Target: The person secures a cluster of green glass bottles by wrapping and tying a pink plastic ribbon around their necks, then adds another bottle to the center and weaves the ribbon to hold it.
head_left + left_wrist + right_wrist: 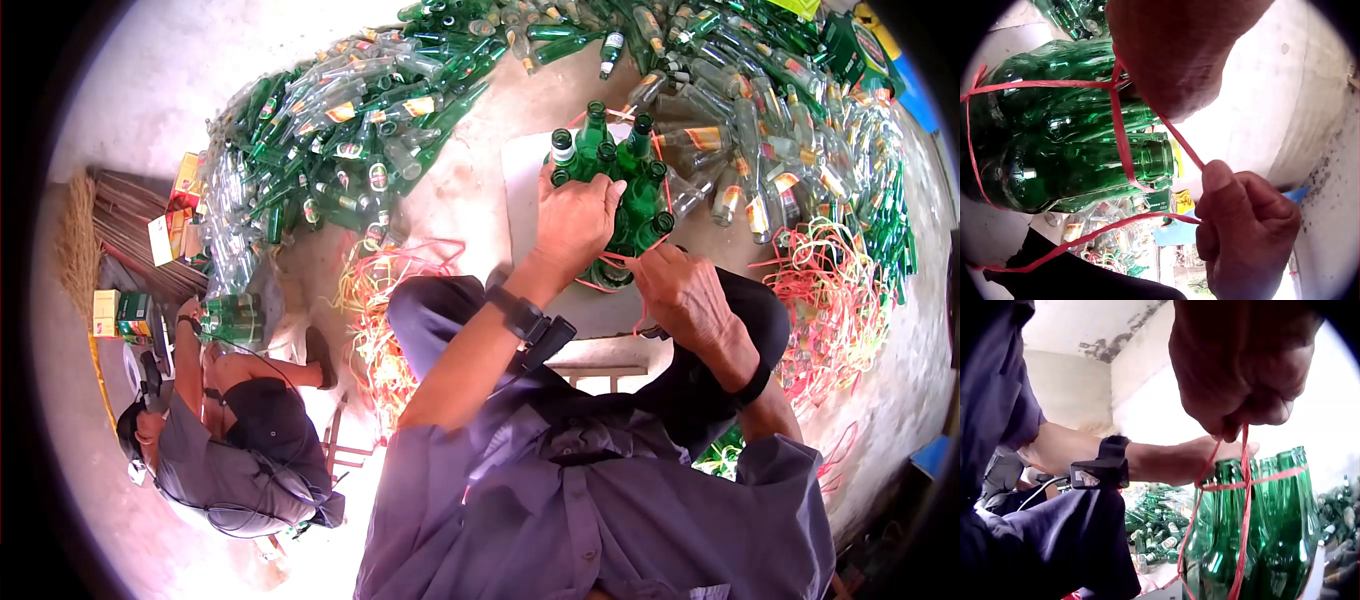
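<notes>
Fingers of the right hand pinch the red string near the 5 o'clock edge of the green bottle bundle, which stands at 12 o'clock before the person. At the bundle's 8 o'clock, the left hand lies over the necks; its fingertips are hidden, so their grip cannot be told. One strand runs straight to the pinch while another sags. Likely best: brace the necks together and draw steadily, since a jerk could slip the string over the rims.
</notes>
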A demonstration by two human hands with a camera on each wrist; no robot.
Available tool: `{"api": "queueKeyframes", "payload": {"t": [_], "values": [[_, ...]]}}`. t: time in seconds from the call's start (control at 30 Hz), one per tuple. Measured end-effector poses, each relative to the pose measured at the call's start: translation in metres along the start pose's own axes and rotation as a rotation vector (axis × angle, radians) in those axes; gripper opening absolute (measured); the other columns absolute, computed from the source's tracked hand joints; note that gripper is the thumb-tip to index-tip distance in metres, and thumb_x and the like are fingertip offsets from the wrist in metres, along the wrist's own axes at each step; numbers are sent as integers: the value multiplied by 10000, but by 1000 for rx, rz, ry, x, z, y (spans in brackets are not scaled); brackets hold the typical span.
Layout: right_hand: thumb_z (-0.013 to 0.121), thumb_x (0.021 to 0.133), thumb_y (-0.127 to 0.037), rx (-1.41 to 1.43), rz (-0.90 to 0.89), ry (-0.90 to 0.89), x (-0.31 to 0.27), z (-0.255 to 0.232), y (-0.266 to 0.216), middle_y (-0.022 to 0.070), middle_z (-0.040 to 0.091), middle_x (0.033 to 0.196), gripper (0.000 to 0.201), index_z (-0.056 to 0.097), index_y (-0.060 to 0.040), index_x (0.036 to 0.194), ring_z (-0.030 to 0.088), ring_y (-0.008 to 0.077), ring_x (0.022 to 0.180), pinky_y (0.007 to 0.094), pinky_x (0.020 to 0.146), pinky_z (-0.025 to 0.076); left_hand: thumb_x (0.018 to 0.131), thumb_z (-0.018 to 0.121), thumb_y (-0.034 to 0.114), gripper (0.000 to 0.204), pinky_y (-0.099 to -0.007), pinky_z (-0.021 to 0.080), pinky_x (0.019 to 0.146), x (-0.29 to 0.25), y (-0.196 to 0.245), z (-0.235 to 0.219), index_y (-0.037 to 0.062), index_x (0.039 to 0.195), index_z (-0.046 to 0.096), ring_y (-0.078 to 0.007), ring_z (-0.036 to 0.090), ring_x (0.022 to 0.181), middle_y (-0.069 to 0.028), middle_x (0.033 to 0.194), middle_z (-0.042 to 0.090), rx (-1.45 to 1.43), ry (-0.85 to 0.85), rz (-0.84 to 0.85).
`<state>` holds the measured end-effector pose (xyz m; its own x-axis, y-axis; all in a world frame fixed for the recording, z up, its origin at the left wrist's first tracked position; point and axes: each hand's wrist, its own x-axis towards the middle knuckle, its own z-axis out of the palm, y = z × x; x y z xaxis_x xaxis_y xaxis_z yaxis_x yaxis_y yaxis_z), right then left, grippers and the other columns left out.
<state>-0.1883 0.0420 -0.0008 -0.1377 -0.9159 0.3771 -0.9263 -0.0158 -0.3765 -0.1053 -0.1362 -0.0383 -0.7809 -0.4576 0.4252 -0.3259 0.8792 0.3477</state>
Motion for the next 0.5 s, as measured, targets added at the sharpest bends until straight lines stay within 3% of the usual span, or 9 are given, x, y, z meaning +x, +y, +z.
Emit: {"api": "queueKeyframes", "payload": {"t": [0.1, 0.17, 0.2, 0.33, 0.4, 0.5], "values": [[655, 907, -103, -28, -65, -7, 6, -6, 1, 82, 507, 683, 155, 560, -50, 798, 590, 274, 667, 409, 516, 467, 1038, 502, 318, 323, -475, 411, 939, 2, 0, -1, 96, 859, 654, -334, 631, 626, -133, 610, 632, -5, -5, 3], [644, 884, -82, -56, 7, 6, 2, 7, 16, 88, 535, 726, 143, 550, -45, 783, 605, 284, 703, 414, 538, 477, 1040, 498, 323, 328, -475, 411, 943, 3, 0, 0, 96, 861, 654, -334, 633, 632, -134, 617, 635, 20, -23, -14], [630, 882, -70, -29, 132, 14, 3, 15, 19, 102, 561, 755, 117, 558, -37, 795, 612, 312, 713, 428, 546, 478, 1041, 494, 328, 333, -474, 410, 947, 2, 0, 1, 96, 864, 654, -334, 635, 637, -134, 624, 638, 43, -45, -28], [623, 917, -77, -13, 143, 47, -1, 24, 20, 134, 565, 734, 125, 553, -38, 822, 604, 353, 667, 451, 545, 476, 1041, 493, 326, 328, -476, 407, 951, 1, 0, 2, 97, 873, 657, -334, 636, 643, -135, 624, 637, 32, -25, -27], [616, 937, -84, 42, 272, 39, -11, 36, 24, 173, 578, 742, 98, 560, -35, 874, 593, 395, 640, 487, 548, 473, 1043, 492, 329, 331, -479, 406, 951, 2, 0, 1, 96, 878, 660, -334, 635, 640, -136, 624, 636, 7, 1, -3], [609, 942, -71, 153, 318, 124, -19, 43, 20, 213, 595, 785, 80, 556, -14, 924, 596, 434, 667, 511, 557, 473, 1042, 494, 332, 335, -477, 406, 949, 3, 1, -1, 94, 879, 665, -331, 634, 638, -131, 628, 638, 19, -44, -27]]}}
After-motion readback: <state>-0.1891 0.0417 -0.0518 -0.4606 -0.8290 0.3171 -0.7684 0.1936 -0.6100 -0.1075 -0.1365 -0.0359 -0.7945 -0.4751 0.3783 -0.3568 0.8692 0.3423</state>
